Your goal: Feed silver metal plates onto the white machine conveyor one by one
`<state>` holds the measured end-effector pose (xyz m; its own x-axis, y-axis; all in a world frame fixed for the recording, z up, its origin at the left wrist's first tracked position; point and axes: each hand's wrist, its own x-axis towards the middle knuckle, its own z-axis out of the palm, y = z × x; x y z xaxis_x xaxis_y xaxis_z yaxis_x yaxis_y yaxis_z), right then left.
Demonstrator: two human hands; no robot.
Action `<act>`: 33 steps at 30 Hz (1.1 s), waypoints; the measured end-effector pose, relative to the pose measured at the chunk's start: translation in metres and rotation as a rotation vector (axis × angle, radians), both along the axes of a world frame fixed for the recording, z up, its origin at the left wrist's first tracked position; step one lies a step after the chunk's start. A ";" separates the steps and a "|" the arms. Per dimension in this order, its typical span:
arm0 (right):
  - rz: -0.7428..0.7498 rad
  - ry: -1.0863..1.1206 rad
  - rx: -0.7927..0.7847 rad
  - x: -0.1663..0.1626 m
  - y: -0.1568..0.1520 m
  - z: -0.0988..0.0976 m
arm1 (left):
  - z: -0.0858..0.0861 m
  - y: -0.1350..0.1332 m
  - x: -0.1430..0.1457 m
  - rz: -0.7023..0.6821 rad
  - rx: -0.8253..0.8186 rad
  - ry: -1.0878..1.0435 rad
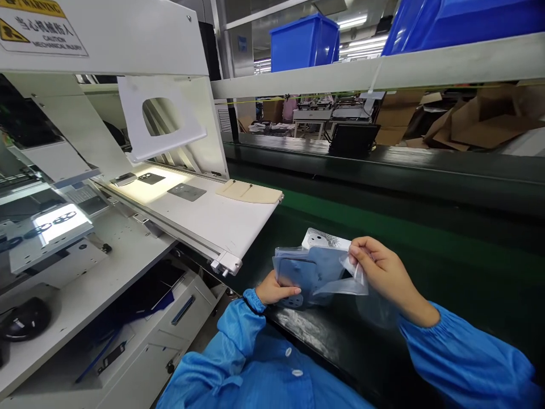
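Note:
My left hand (273,288) grips a stack of thin, rounded-corner panels (297,274) with clear film around them, thumb on top. Camera-type holes show near the stack's lower edge. Crumpled clear plastic film (356,277) is pinched between the thumb and fingers of my right hand (381,271), at the stack's right side. Just behind the stack is a white panel (326,237) with holes and a dark pattern; whether it touches the stack I cannot tell. Both hands are over the dark green conveyor belt (443,250).
On the left, a machine's white belt (221,218) carries dark panels (187,192) and ends near my left hand. A beige plate (249,191) lies at its corner. Blue bins (304,42) stand on the overhead shelf. Cardboard boxes (481,122) are piled at the back right.

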<state>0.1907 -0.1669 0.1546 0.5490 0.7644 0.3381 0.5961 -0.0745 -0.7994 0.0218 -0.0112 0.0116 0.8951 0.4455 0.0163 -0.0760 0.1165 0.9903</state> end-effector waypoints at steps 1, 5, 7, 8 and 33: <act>0.001 0.025 -0.001 0.002 0.001 -0.002 | -0.001 0.000 0.000 0.009 0.000 0.006; 0.005 0.084 -0.012 0.004 -0.001 -0.006 | 0.000 0.000 -0.001 0.035 0.003 0.002; 0.017 0.004 -0.020 0.004 -0.002 -0.002 | 0.002 0.000 -0.001 0.052 0.012 -0.010; 0.041 -0.077 -0.025 0.005 -0.002 0.001 | 0.002 0.000 -0.001 0.058 0.019 -0.014; 0.447 -0.226 -0.631 0.032 0.012 0.008 | 0.000 0.008 0.003 -0.191 0.166 -0.012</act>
